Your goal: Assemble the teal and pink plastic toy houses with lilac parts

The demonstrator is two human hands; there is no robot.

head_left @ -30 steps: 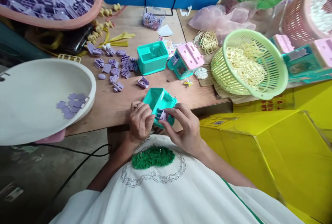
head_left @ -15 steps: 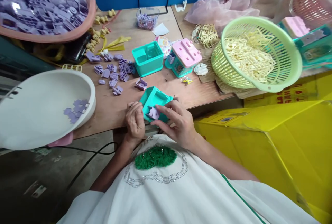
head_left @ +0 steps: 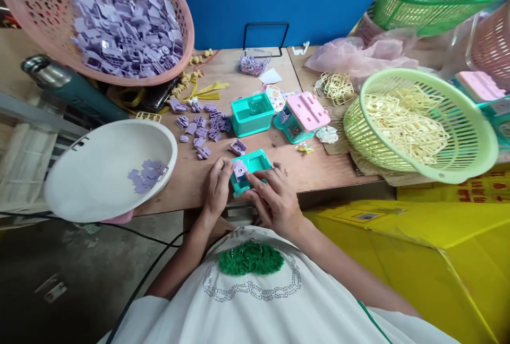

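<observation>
Probably light and stiff, the hollow teal plastic box, best taken by its walls, is gripped by the curled left hand; a lilac plastic piece against it is touched by the loosely bent right hand, its hold unclear. Beyond both, space is crowded by moulded lilac plastic parts.

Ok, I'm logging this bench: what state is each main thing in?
Left hand: holding teal box
Right hand: touching purple piece
Teal box: open
Purple piece: seating unclear
Rear teal box: open
Pink-topped box: upright
Green basket: partly filled
White bowl: partly filled
Pink basket: partly filled
</observation>
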